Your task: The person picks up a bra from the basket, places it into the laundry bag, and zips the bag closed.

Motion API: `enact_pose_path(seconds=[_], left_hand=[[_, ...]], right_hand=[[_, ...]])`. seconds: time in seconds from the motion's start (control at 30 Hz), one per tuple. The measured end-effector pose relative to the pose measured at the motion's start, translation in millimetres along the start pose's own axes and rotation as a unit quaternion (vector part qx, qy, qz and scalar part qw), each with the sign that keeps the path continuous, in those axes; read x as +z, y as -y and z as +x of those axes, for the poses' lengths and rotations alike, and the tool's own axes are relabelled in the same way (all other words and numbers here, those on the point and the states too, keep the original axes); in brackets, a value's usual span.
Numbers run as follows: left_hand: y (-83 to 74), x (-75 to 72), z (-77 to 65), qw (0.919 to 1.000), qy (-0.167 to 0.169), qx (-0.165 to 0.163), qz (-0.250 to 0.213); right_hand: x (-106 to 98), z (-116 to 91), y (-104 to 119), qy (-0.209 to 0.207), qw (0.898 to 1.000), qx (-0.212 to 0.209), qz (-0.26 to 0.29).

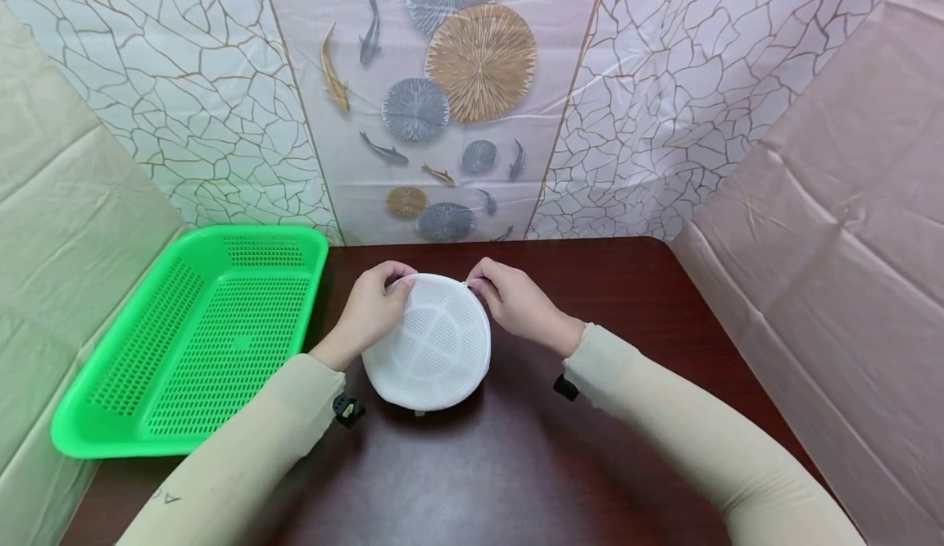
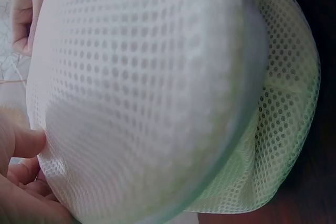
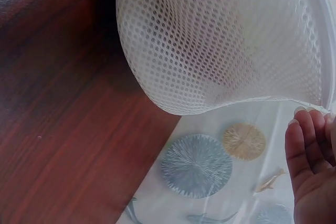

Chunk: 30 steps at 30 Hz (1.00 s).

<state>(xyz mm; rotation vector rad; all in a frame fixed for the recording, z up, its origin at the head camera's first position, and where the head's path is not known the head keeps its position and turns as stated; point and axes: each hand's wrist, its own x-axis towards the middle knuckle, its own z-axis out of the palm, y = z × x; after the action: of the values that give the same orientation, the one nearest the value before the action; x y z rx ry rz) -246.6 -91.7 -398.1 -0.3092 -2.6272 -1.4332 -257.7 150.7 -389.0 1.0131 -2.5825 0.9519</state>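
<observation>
A round white mesh laundry bag [image 1: 428, 349] is held up over the table, its flat circular face toward the head camera. My left hand [image 1: 374, 308] pinches its upper left edge, thumb on the face and fingers behind. At the upper right of the rim, my right hand [image 1: 519, 300] pinches the edge between thumb and curled fingers, where a small white bit shows. The left wrist view shows the bag's soft mesh side [image 2: 289, 87] bulging out behind the stiffer rim. In the right wrist view, fingertips [image 3: 303, 116] meet the piped edge, and the mesh sags below.
A green perforated plastic basket [image 1: 229, 341] stands to the left, close to my left forearm. Dark reddish wood forms the tabletop [image 1: 590, 448]. Patterned cloth [image 1: 634, 103] hangs at the back, with plain cloth walls at both sides.
</observation>
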Motion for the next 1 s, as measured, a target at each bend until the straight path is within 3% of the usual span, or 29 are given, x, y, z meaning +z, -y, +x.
enact_pose_path(seconds=[0.37, 0.63, 1.0], left_hand=[[7.0, 0.4, 1.0, 0.9998, 0.015, -0.011, -0.002], [13.0, -1.0, 2.5, 0.9997, 0.001, -0.024, 0.01], [5.6, 1.3, -0.1, 0.9999, 0.011, 0.007, 0.009]], right_hand=[[4.3, -1.7, -1.6, 0.012, 1.0, 0.008, -0.005], [6.1, -5.6, -8.4, 0.018, 0.999, 0.027, 0.003], [6.4, -6.5, -9.6, 0.009, 1.0, 0.021, 0.004]])
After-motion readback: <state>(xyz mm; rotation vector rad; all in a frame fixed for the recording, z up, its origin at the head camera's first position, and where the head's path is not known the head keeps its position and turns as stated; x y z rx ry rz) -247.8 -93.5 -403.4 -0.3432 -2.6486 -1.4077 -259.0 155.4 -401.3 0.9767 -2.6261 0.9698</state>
